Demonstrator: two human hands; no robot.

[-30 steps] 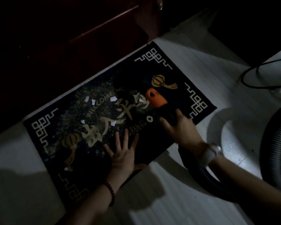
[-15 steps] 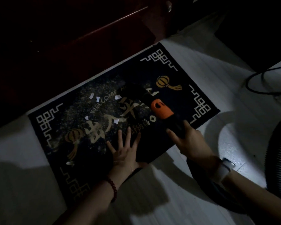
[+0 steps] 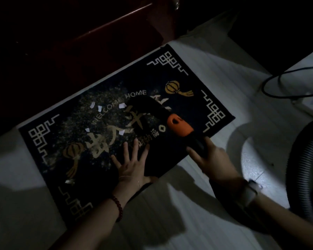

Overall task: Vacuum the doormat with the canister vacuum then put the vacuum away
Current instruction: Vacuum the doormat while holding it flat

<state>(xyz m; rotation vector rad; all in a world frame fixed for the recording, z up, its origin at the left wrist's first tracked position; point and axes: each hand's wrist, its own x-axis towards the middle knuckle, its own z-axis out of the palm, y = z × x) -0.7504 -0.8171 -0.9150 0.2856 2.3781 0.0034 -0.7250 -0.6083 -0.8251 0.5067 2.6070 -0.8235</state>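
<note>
Head view, dim light: a dark doormat (image 3: 186, 83) lies aslant on the pale floor (image 3: 197, 204), its long axis running from about 8 o'clock to 2 o'clock, its far long edge beside a dark red cabinet (image 3: 83, 38). Gold characters and the words WELCOME HOME sit at its middle, with white paper scraps (image 3: 122, 105) and fine specks scattered around them.

The left hand (image 3: 132, 163) lies flat on the mat's near edge, fingers straight and spread toward 12 o'clock, holding nothing; a red bead bracelet (image 3: 118, 206) circles that wrist.

The right hand (image 3: 211, 157) curls its fingers round the black vacuum handle (image 3: 200, 145), just past the mat's near edge. From there the tool's long axis runs toward 10 o'clock: an orange collar (image 3: 179, 125), then the dark nozzle (image 3: 146, 107), whose tip rests on the mat's centre close to the scraps. A pale watch (image 3: 249, 193) is on the right wrist.

At 3 o'clock a ribbed hose (image 3: 296, 168) curves down the frame's edge; a black cable (image 3: 271, 82) loops at 2 o'clock.
</note>
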